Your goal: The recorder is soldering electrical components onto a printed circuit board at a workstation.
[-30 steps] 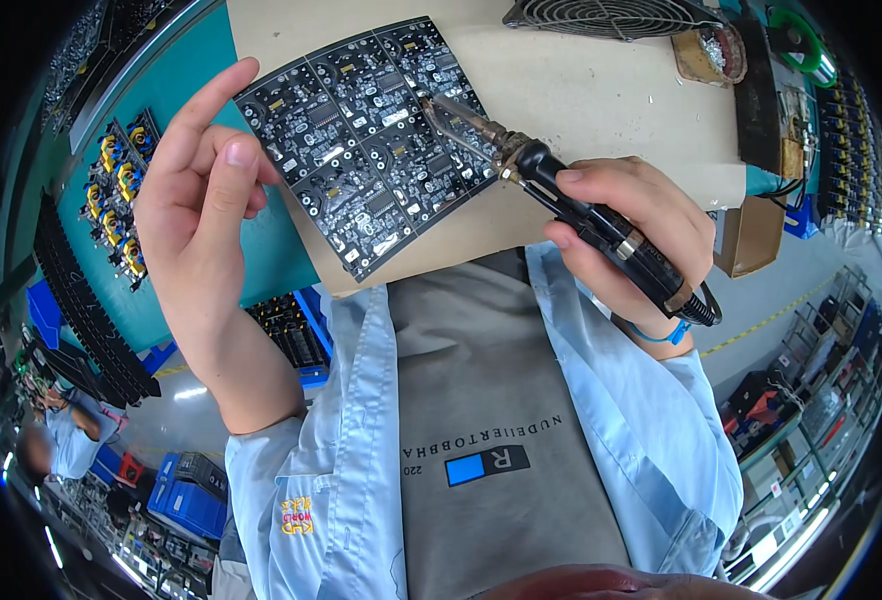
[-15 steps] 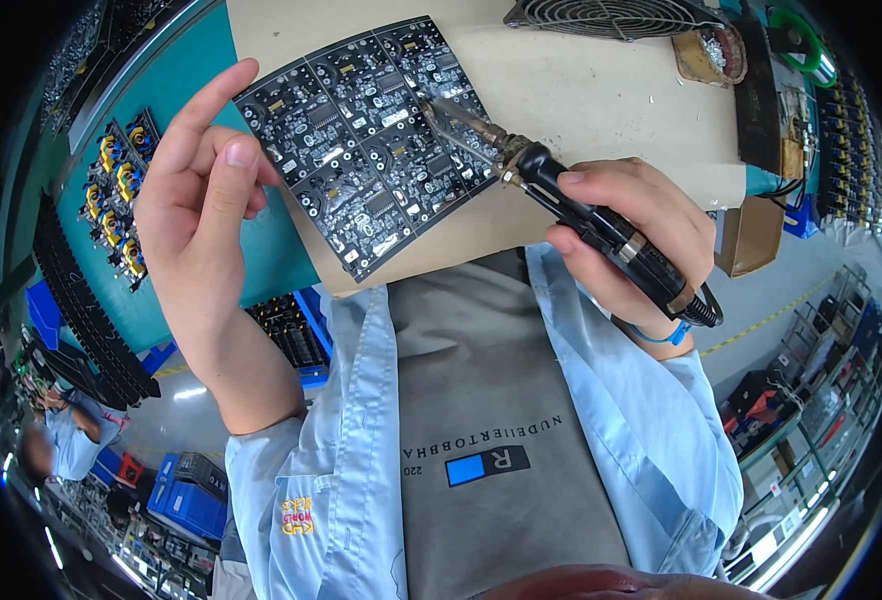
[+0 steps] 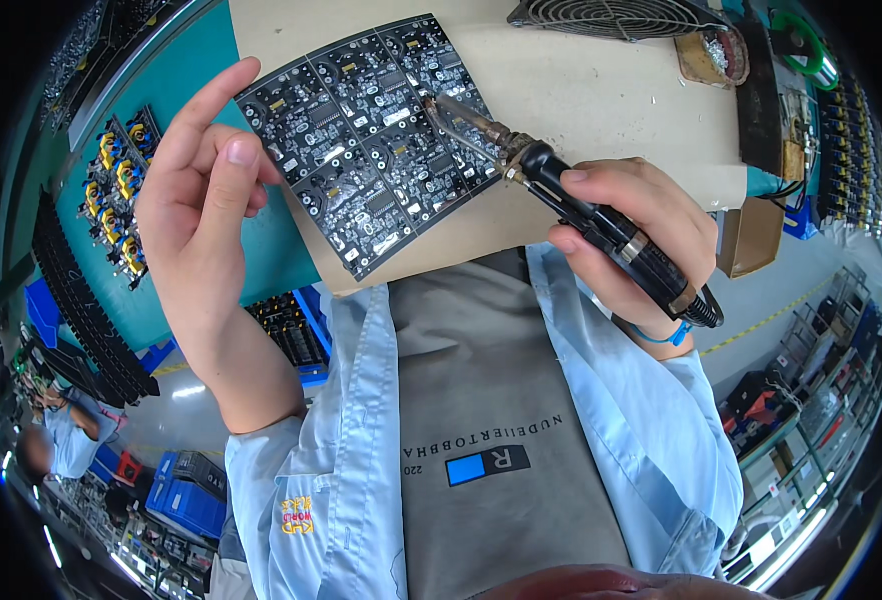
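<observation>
A black panel of several joined circuit boards, covered in small parts, lies tilted on brown paper in front of me. At its left edge is my left hand, the index finger stretched toward the upper corner. The other fingers curl against the edge, and the thumb points up without lying over the panel. My right hand grips the black handle of a soldering iron with a thin side tube. Its tip reaches over the right half of the panel; whether it touches cannot be made out.
Brown paper covers part of the green bench mat. Yellow-and-blue components lie at left. Beyond the panel are a round wire grille and a small brown container. A green spool and cardboard box stand right.
</observation>
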A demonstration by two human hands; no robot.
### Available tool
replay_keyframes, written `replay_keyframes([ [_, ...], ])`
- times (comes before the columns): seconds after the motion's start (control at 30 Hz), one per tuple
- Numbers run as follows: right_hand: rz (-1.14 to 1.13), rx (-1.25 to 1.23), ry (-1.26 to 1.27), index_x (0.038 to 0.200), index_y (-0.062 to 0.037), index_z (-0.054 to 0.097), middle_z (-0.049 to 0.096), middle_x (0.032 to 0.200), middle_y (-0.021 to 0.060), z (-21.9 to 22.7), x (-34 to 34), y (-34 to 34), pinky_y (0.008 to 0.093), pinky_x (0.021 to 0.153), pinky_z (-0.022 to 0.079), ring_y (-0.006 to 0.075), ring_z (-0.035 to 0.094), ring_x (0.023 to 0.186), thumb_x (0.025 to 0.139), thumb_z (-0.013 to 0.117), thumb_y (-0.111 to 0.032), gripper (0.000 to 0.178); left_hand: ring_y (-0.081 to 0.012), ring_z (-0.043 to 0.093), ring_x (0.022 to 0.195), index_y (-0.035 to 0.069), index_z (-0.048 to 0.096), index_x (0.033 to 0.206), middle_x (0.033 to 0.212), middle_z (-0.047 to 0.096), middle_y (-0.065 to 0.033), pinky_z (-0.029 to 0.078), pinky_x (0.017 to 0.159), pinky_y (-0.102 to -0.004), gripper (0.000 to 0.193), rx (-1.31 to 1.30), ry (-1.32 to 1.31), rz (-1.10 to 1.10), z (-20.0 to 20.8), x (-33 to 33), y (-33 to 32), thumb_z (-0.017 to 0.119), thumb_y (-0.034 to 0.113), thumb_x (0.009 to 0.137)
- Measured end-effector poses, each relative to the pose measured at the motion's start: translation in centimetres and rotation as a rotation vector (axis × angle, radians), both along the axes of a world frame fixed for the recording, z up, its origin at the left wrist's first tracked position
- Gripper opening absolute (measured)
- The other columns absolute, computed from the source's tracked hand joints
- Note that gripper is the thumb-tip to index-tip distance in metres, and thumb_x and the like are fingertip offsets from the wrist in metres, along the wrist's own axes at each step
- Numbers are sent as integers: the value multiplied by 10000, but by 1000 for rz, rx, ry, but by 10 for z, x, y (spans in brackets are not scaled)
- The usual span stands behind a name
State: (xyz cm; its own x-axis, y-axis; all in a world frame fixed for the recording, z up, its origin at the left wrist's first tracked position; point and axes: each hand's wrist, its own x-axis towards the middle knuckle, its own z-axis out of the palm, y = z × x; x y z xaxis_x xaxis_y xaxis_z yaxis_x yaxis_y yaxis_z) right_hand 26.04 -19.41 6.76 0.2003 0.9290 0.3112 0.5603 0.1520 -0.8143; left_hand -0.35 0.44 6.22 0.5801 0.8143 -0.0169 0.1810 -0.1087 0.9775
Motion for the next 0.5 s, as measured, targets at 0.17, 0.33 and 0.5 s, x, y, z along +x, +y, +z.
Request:
replay_keyframes([
  [0.17, 20, 18, -14, 1143, 7, 778, 794, 1009, 137, -3, 1, 0, 300, 772, 584, 223, 718, 806, 732, 902, -39, 432, -67, 580, 732, -27, 603, 1479, 825, 624, 2, 398, 633, -167, 425, -7, -3, 1, -2, -1, 1, 577, 34, 1060],
  [0.33, 34, 27, -48, 1120, 34, 758, 772, 977, 201, -5, 2, 1, 303, 707, 561, 238, 691, 747, 750, 899, -64, 408, -65, 580, 735, -24, 604, 1480, 823, 623, 5, 395, 631, -167, 425, -15, -8, 2, -5, -3, 1, 583, 35, 1060],
  [0.5, 30, 19, -43, 1123, 34, 757, 771, 977, 201, -3, 2, 0, 301, 704, 560, 238, 692, 748, 753, 903, -70, 411, -64, 580, 737, -22, 605, 1480, 822, 623, 7, 393, 630, -167, 425, -21, -10, 4, -5, -3, 1, 590, 40, 1060],
])
